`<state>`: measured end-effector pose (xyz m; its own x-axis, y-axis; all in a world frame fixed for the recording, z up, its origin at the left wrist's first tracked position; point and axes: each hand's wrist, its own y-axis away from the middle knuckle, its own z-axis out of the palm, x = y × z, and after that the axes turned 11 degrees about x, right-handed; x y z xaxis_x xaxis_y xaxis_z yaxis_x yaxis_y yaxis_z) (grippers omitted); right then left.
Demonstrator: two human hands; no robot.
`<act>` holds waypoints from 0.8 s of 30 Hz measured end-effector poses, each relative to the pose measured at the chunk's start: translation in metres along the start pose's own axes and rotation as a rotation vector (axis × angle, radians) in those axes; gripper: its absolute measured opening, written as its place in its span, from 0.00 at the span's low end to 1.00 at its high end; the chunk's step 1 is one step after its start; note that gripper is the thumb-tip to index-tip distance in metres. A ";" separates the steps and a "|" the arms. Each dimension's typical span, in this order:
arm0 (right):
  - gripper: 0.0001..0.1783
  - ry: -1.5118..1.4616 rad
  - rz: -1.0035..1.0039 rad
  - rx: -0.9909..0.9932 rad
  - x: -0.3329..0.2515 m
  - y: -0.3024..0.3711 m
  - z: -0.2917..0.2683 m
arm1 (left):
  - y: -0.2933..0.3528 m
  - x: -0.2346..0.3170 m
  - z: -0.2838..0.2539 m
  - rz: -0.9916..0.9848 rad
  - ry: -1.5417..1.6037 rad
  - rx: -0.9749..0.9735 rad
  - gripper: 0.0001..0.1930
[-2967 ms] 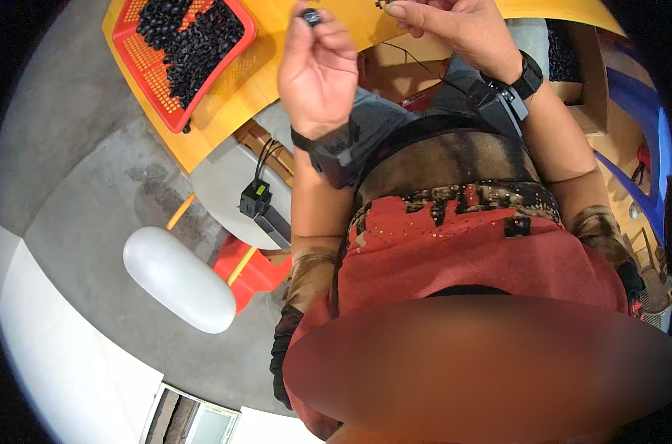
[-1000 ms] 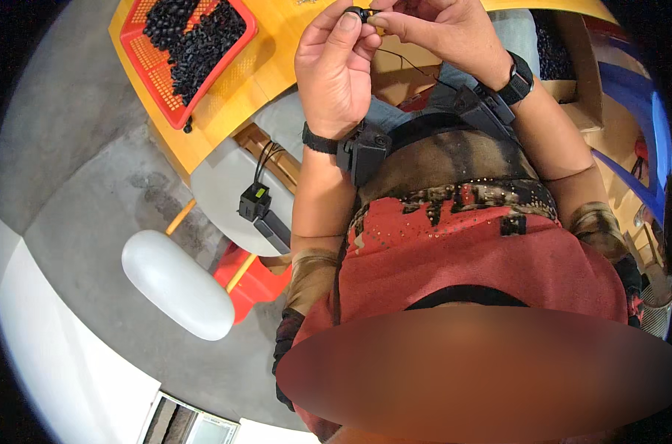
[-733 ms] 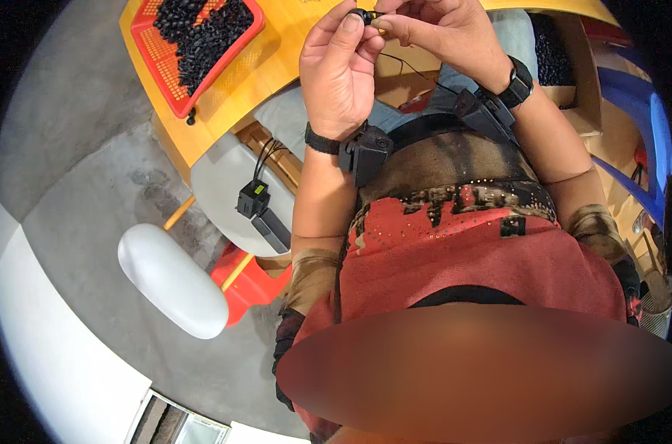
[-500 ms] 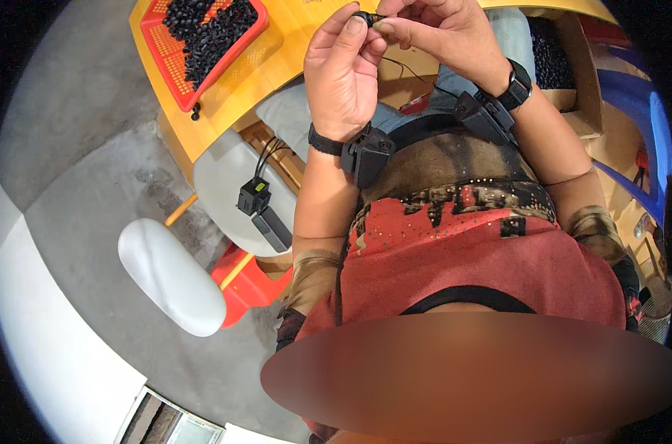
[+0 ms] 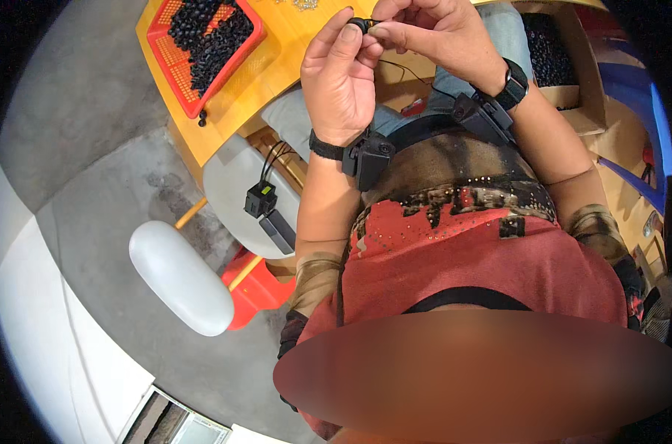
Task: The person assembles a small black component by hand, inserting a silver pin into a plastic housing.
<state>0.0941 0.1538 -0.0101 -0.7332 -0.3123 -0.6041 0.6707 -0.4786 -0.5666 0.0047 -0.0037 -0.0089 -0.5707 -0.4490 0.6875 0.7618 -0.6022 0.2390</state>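
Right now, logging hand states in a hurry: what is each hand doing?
Left hand: closed, pinching a small black part.
Right hand: closed, fingertips on the same part.

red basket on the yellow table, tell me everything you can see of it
The red basket is a shallow plastic tray with a perforated mesh floor and low solid rim. It lies flat on the yellow table, turned at an angle, near the table's left edge, its top cut off by the picture. It is heaped with small black parts; a couple lie loose on the table by its lower corner. Neither hand touches it.
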 end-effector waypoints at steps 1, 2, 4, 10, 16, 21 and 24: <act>0.06 0.131 0.226 0.116 -0.017 0.000 0.009 | 0.000 0.001 0.000 0.019 0.006 0.002 0.14; 0.06 0.265 0.451 0.235 -0.028 0.000 0.013 | 0.000 0.001 0.001 0.017 0.004 0.000 0.14; 0.07 0.296 0.449 0.231 -0.030 -0.001 0.013 | 0.000 0.001 0.002 0.087 -0.069 -0.020 0.14; 0.07 0.348 0.497 0.213 -0.038 0.000 0.010 | 0.016 0.004 0.026 0.131 -0.105 -0.104 0.15; 0.06 0.365 0.557 0.211 -0.015 0.016 -0.019 | 0.018 0.001 0.030 0.182 -0.180 -0.119 0.15; 0.05 0.356 0.514 0.111 -0.052 -0.006 0.003 | 0.020 0.007 0.030 0.228 -0.287 -0.116 0.15; 0.05 0.452 0.446 0.006 -0.056 -0.013 -0.001 | 0.021 0.010 0.033 0.236 -0.364 -0.120 0.14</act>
<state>0.1267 0.1779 0.0309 -0.2624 -0.1064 -0.9591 0.8992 -0.3875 -0.2030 0.0246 0.0007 0.0257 -0.2238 -0.3350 0.9152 0.8049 -0.5931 -0.0203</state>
